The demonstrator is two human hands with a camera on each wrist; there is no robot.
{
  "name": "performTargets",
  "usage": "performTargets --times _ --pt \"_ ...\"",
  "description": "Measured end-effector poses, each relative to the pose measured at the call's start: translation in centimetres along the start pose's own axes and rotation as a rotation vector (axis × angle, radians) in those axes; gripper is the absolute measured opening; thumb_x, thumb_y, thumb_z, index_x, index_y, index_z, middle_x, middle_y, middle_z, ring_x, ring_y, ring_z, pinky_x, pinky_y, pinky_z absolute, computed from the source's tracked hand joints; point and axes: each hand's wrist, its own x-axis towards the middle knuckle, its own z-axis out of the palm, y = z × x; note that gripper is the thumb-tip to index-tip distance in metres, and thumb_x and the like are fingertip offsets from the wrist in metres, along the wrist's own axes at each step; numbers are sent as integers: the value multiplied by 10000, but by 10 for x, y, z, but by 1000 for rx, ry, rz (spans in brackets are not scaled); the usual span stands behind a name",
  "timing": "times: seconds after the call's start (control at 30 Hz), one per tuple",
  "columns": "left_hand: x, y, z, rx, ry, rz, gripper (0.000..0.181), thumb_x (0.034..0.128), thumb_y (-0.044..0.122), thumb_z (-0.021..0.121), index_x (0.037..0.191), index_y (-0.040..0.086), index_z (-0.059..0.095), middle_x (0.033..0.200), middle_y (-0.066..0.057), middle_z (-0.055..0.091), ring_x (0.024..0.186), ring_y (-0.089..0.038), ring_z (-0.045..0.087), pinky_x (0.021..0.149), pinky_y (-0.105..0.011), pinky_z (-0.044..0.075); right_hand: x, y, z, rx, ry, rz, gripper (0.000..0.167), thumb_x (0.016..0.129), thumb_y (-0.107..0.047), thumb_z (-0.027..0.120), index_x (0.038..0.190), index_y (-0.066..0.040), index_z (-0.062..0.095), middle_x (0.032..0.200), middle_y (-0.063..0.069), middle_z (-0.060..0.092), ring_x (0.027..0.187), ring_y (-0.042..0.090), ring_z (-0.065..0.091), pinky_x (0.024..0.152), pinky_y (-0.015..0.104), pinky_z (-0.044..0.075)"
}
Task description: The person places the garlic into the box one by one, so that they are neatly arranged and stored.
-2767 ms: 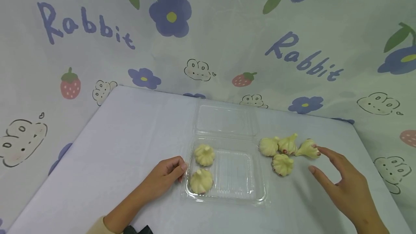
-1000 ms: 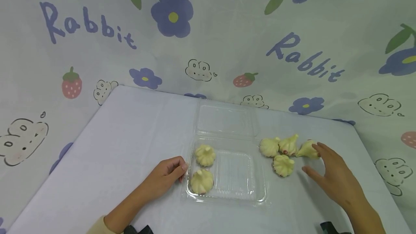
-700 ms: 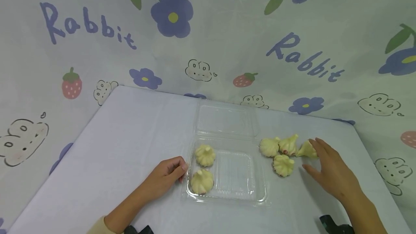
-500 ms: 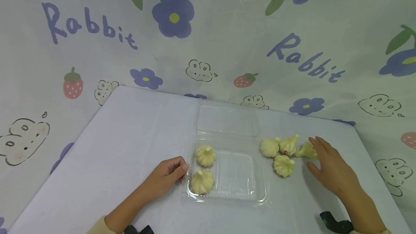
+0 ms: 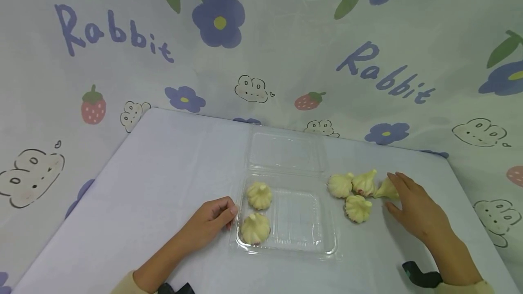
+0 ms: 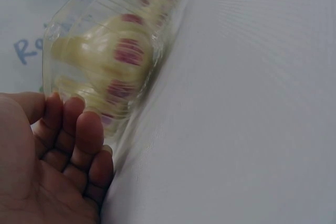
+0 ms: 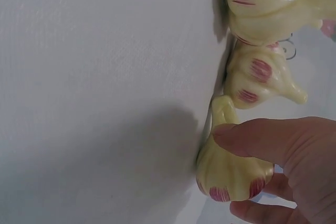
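Observation:
My left hand [image 5: 208, 221] pinches the left rim of a clear plastic clamshell box [image 5: 296, 221] between thumb and curled fingers. Inside the box's left side sit two garlic bulbs, a rear one [image 5: 259, 195] and a front one [image 5: 255, 229]. On the right, my right hand [image 5: 421, 208] has its thumb on the near side of a glossy garlic bulb [image 7: 231, 169] lying on its side, with fingers around the far side. Its purple-streaked root end shows in the right wrist view; the head view hides part of it.
Left of the held bulb stand three more garlic bulbs: one by the box [image 5: 340, 185], one behind [image 5: 364, 182] and one in front [image 5: 357, 208]. The box lid [image 5: 283, 151] lies folded back. A patterned curtain [image 5: 269, 49] hangs behind the white table [image 5: 175, 158].
My right hand has moved left and forward over the outermost garlic bulb, and its thumb has closed in against it. My left hand has stayed at the box rim.

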Motion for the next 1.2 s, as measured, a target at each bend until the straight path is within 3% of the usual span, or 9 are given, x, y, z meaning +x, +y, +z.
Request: performTargets --times 0.33,0.67,0.97,1.2 --pt "0 0 0 15 10 -11 259 1107 190 541 869 108 604 775 -50 615 709 -217 585 674 -292 495 0 4 2 -10 20 2 708 846 -68 822 1446 68 473 1413 347 493 1209 598 509 911 726 445" --pt "-1 1 0 15 9 -18 259 1110 202 535 875 119 603 785 -32 613 721 -215 589 687 -296 500 -3 7 3 30 -36 75 671 904 -33 755 1484 70 434 1432 367 473 1238 617 491 919 730 439" --pt "0 1 1 18 6 -16 261 1113 206 531 876 121 600 785 -34 612 718 -209 586 679 -292 496 -6 18 9 96 6 132 672 908 -44 741 1448 165 400 1359 448 485 1211 652 474 940 750 405" --pt "0 0 -1 36 10 -26 268 1113 220 533 869 132 600 769 -16 609 697 -177 556 656 -283 481 -7 19 10 152 55 184 675 937 -80 747 1453 179 395 1342 468 484 1194 658 482 912 738 427"
